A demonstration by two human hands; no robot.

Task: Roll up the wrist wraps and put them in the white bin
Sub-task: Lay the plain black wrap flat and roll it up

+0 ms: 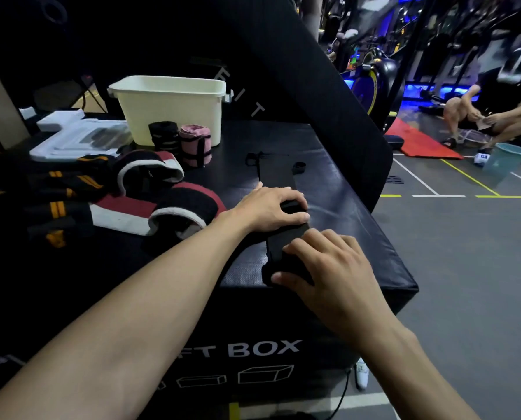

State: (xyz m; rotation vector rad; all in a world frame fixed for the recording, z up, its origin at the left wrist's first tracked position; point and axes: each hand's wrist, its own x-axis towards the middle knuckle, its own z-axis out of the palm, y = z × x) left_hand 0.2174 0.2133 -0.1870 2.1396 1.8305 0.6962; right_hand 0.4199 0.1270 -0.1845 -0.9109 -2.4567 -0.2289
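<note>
A long black wrist wrap (279, 177) lies stretched along the top of a black soft box (338, 189), running away from me. My left hand (268, 207) presses on its middle, fingers curled over the strap. My right hand (329, 262) grips its near end at the box's front edge, where the strap looks folded or rolled. The white bin (171, 107) stands at the back of the box. In front of the bin stand two rolled wraps, one black (163, 136) and one pink (195, 145).
Unrolled wraps lie at the left: red, white and black ones (162, 204) and black ones with orange stripes (62, 189). A white plastic lid (80, 137) sits left of the bin. A black pad leans behind. A person crouches on the floor far right near a teal bucket (506, 159).
</note>
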